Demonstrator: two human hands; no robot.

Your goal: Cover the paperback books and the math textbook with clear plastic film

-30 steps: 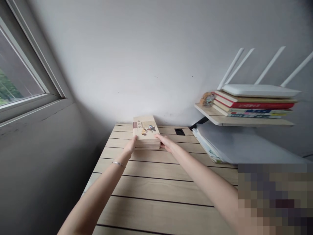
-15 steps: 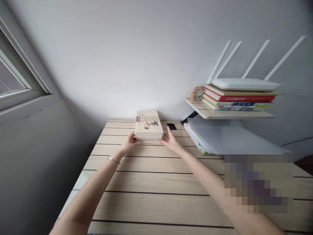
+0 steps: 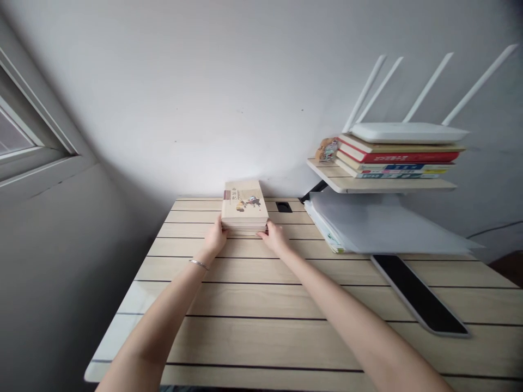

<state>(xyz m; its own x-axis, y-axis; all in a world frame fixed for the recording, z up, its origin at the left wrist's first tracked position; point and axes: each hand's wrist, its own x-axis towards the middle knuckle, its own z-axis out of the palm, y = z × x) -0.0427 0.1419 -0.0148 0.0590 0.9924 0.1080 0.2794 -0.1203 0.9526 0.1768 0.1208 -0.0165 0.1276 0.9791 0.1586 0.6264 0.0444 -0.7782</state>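
1 book stack (image 3: 244, 209), 1 router (image 3: 406, 132), 1 phone (image 3: 420, 293), 2 hands.

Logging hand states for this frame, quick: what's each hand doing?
Left hand: closed on the near left corner of the stack of books.
Right hand: gripping the stack's near right corner.

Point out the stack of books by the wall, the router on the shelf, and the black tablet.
stack of books (image 3: 244, 204), head view, top cover.
router (image 3: 406, 132), head view, flat white body.
black tablet (image 3: 420, 296), head view, dark screen.
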